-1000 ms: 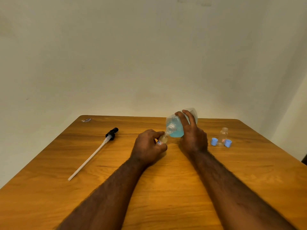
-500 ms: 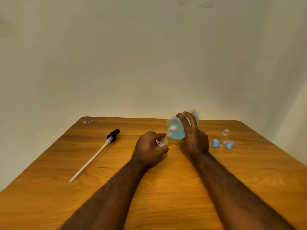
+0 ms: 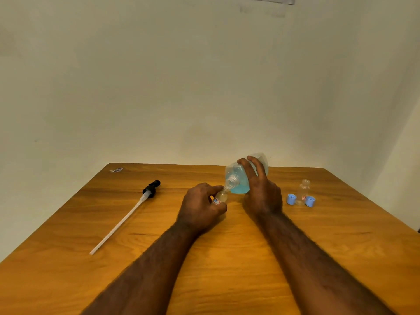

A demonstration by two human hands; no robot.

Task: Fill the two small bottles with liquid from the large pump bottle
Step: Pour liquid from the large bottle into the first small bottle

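My right hand (image 3: 261,192) grips the large clear bottle (image 3: 238,178) of blue liquid, tipped over so its open neck points down and left. My left hand (image 3: 200,208) holds a small clear bottle (image 3: 221,197) with a red-and-blue label, tilted, its mouth right under the large bottle's neck. A second small clear bottle (image 3: 304,189) stands uncapped on the table to the right. Two blue caps (image 3: 291,198) (image 3: 310,201) lie on either side of it.
The black pump head with its long white tube (image 3: 127,217) lies on the wooden table (image 3: 227,258) at the left. A small scrap (image 3: 117,170) sits at the far left corner. Pale walls close in behind and on the right.
Both hands and the bottles hold nearly the same pose. The view has shifted a little, so everything sits slightly lower in the frame.
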